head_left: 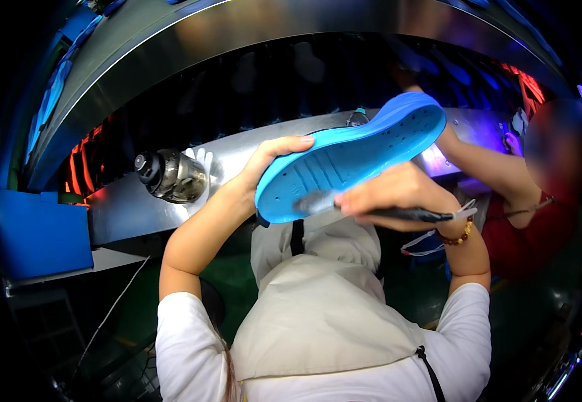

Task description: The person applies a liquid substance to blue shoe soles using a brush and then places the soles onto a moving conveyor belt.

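A bright blue shoe sole [354, 161] is held up in front of me, tilted, with its raised rim and hollow inner side toward me. My left hand [269, 159] grips its left end, thumb over the rim. In my right hand [398, 193] is a brush [415, 214] with a dark handle, the fingers closed round it. Its pale tip is smeared by motion and lies over the inside of the sole's near left end; whether it touches the surface I cannot tell. A beaded bracelet [460, 234] circles my right wrist.
Behind the sole runs a metal ledge [120, 208] carrying a dark bottle [178, 177] and a white glove [205, 161]. A curved metal hood [170, 47] overhangs dark sole shapes. A blue box [43, 231] stands left. At right, a co-worker's arm [482, 157] reaches over the ledge.
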A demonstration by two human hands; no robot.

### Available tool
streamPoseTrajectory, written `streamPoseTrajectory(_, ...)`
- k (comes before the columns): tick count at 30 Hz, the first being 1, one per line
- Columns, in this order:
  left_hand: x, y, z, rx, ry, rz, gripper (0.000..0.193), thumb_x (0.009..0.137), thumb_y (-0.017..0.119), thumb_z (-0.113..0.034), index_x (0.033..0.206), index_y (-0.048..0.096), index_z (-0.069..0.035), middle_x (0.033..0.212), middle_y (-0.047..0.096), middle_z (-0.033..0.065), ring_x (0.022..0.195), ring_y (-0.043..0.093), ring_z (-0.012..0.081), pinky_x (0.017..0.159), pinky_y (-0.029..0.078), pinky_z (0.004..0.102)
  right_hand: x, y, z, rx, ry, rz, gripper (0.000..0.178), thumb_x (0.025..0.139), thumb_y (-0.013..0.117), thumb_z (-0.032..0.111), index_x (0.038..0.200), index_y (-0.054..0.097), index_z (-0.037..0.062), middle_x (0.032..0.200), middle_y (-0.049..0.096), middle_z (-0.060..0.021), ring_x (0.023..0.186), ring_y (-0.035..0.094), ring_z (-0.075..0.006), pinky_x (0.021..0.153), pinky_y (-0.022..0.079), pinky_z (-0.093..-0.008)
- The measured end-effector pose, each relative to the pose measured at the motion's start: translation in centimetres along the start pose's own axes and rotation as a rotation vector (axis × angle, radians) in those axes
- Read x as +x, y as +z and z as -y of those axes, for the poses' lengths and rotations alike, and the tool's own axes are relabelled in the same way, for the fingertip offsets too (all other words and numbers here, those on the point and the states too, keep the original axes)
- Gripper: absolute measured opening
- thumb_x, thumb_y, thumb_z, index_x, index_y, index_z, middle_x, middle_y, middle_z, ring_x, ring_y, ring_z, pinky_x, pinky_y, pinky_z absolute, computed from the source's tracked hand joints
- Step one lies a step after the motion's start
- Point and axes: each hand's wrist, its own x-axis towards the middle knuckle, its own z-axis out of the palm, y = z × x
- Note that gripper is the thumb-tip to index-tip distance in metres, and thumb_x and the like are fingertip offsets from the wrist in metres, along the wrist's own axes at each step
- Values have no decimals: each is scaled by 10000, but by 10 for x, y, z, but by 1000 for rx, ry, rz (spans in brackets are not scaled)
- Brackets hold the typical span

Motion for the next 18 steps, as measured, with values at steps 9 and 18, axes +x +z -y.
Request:
streamPoseTrajectory(9,-8,4,2,128,-78,-18,624,722,618,-354,1200,448,10,1056,524,202,892,546,262,719,473,346,-11,-22,-5,143,97,69,158,742,640,72,899,641,62,926,649,-100,868,630,-221,703,508,-279)
streamPoseTrajectory(18,-14,-3,3,119,-44,-132,634,730,608,-357,1214,437,15,1058,533,199,904,554,254,746,474,331,-7,-40,0,-46,122,141,195,727,629,84,922,634,82,954,645,-81,866,627,-213,681,490,-287)
